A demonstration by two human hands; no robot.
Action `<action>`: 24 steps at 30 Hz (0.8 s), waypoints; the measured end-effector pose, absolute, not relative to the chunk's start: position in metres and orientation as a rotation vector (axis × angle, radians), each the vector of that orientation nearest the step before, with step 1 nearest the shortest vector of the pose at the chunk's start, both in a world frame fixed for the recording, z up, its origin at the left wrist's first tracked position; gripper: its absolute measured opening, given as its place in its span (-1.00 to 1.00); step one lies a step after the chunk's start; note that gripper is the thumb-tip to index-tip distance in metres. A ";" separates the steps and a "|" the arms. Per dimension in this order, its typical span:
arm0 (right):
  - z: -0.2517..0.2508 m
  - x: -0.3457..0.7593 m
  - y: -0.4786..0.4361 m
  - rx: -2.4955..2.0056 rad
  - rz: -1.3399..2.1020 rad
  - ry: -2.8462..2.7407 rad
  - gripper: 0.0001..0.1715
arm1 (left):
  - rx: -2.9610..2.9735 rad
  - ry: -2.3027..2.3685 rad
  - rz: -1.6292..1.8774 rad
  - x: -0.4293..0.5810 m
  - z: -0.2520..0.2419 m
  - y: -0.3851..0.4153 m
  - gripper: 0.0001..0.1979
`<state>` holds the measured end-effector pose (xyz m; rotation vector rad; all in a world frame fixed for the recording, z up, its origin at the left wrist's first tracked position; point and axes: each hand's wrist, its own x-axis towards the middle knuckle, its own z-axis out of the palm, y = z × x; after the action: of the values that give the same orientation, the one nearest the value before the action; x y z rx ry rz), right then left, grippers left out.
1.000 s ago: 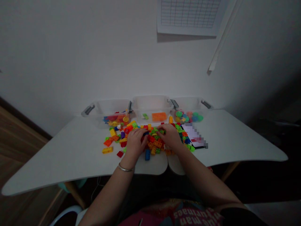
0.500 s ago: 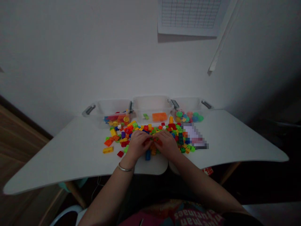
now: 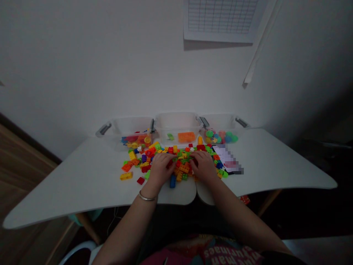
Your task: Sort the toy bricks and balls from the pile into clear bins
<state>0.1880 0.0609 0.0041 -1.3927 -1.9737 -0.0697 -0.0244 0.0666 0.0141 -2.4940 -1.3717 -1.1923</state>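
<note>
The pile of bricks (image 3: 180, 163) lies in the middle of the white table (image 3: 82, 184), just in front of me, with many colours mixed: red, orange, green, yellow; my left hand (image 3: 160, 168) rests palm down on its left part and my right hand (image 3: 203, 165) palm down on its right part, and the two are near each other but apart. The fingers of both hands are bent over the bricks; whether they pinch a brick I cannot tell, because the pieces are small and the view is dim. A blue brick (image 3: 173, 181) stands at the near edge of the pile, between my wrists; a yellow brick (image 3: 126, 176) and a red brick (image 3: 141, 180) lie alone to the left. On my left wrist is a thin bracelet (image 3: 147, 197). Just right of the pile lies a phone (image 3: 228, 160), its screen blurred. Behind the pile, against the wall, three clear bins stand side by side: the left bin (image 3: 121, 127) with mixed pieces, the middle bin (image 3: 178, 121) with an orange plate (image 3: 186, 137), the right bin (image 3: 223, 121) with round green and blue pieces.
</note>
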 end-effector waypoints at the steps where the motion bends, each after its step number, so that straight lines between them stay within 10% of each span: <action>1: 0.004 0.188 0.061 -1.392 -0.056 -1.973 -0.75 | -2.484 -1.395 -1.213 -0.024 0.015 0.066 -0.81; 13: 0.002 0.191 0.062 -1.345 -0.007 -2.009 -0.73 | -1.840 -1.854 -2.040 -0.059 0.054 0.103 -0.67; 24: 0.001 0.193 0.061 -1.336 0.000 -2.005 -0.70 | -1.653 -2.064 -1.154 -0.096 0.087 0.140 -0.70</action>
<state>0.1928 0.0614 0.0010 -1.3363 -2.0045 -0.0004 -0.0963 0.1401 0.0868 -1.6527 -2.0644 -1.1541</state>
